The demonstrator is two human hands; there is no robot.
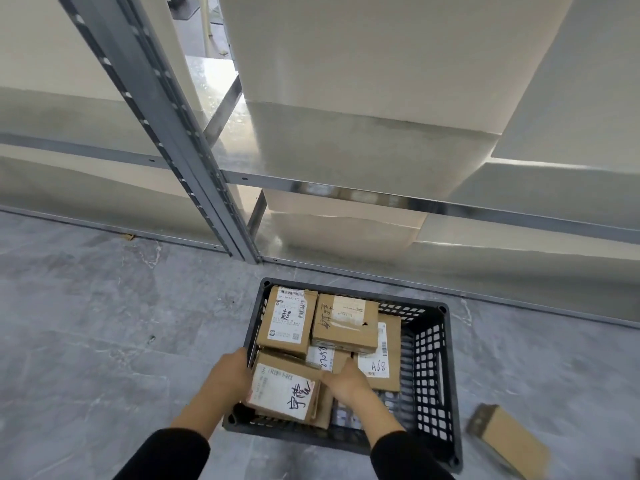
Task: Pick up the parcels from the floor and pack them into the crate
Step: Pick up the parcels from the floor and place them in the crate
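Note:
A black slotted plastic crate (431, 362) stands on the grey floor and holds several brown cardboard parcels with white labels. The nearest parcel (287, 389) lies tilted at the crate's front left. My left hand (232, 375) grips its left edge at the crate's left wall. My right hand (346, 379) presses on its right edge, fingers reaching toward the parcels behind. One more brown parcel (509, 441) lies on the floor to the right of the crate.
Grey metal shelving (207, 188) with large pale boxes (346, 98) stands just behind the crate. The shelf's lower rail (450, 206) runs across above the floor. Bare grey tiled floor (104, 323) spreads to the left.

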